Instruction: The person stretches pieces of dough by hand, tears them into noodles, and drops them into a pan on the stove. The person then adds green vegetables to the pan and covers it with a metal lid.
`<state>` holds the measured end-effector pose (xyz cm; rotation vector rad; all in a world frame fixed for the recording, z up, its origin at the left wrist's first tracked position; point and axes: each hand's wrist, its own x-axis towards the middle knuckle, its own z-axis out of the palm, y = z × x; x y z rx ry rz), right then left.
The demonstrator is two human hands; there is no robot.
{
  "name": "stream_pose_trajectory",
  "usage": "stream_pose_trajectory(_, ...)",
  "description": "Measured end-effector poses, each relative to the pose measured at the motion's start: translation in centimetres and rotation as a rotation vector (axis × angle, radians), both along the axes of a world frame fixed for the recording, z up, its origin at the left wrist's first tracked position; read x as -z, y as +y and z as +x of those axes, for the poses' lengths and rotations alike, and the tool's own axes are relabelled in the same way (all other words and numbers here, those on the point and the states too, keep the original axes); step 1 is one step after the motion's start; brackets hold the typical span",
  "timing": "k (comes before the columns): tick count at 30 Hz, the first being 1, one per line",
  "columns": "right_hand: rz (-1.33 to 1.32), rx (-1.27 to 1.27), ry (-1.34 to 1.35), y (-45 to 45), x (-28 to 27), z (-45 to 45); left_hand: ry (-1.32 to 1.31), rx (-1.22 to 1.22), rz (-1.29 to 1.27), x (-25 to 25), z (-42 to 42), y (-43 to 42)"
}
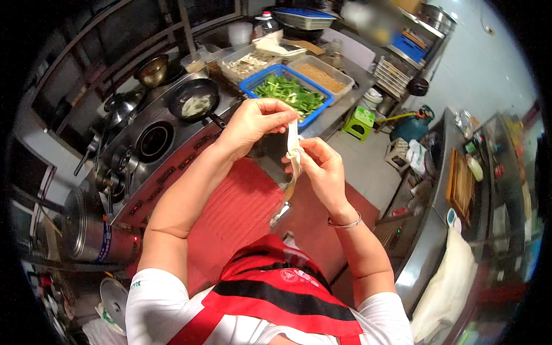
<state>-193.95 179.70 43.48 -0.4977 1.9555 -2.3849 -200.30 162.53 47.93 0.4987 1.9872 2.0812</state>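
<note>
A pale cream, flat strip point(293, 137) is stretched between my two hands in front of me. My left hand point(256, 126) pinches its upper end between thumb and fingers. Lower down, my right hand point(321, 169) pinches the strip where it looks folded or knotted. A narrower tail hangs below the fingers; I cannot tell what the strip is made of. Just beyond my hands is a blue-rimmed basket point(248, 91) with chopped green leafy vegetables point(287, 92) in it.
A frying pan point(195, 105) sits on the stove point(135, 187) at left. Behind the basket are a tub of noodle-like strands point(319, 76) and a tub of pale pieces point(247, 64). A green stool point(359, 122) and gas cylinder point(413, 123) stand right; a steel counter point(425, 250) runs alongside.
</note>
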Motion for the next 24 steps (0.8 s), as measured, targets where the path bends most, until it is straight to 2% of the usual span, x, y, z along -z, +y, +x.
stream_pose_trajectory(3,-0.015,-0.122,-0.083,-1.6,-0.1,-3.4,0.074,-0.045,-0.087,1.4,-3.0,-2.6)
stream_pose_trajectory(8,-0.29,-0.261,-0.236,-5.0,-0.3,-10.4,-0.277,0.06,0.393,4.6,-6.9,-6.2)
stream_pose_trajectory(12,-0.432,-0.422,-0.395,-7.9,-1.6,-16.0,-0.233,0.146,0.502,6.1,-7.0,-8.1)
stream_pose_trajectory(14,-0.384,-0.459,-0.402,-9.6,-2.5,-18.7,-0.146,0.092,0.368,6.9,-7.6,-9.1)
stream_pose_trajectory(15,-0.341,-0.45,-0.287,-10.8,-2.2,-20.3,-0.119,0.029,0.229,6.5,-7.9,-9.9)
stream_pose_trajectory(18,-0.288,-0.442,-0.306,-13.7,-2.3,-24.5,-0.144,-0.127,0.145,5.4,-9.0,-11.4)
stream_pose_trajectory(22,-0.304,-0.507,-0.315,-17.6,-2.5,-29.4,-0.172,-0.206,0.228,4.1,-10.9,-13.7)
stream_pose_trajectory(24,-0.197,-0.494,-0.321,-19.4,-2.0,-32.1,-0.15,-0.229,0.253,2.9,-12.2,-15.6)
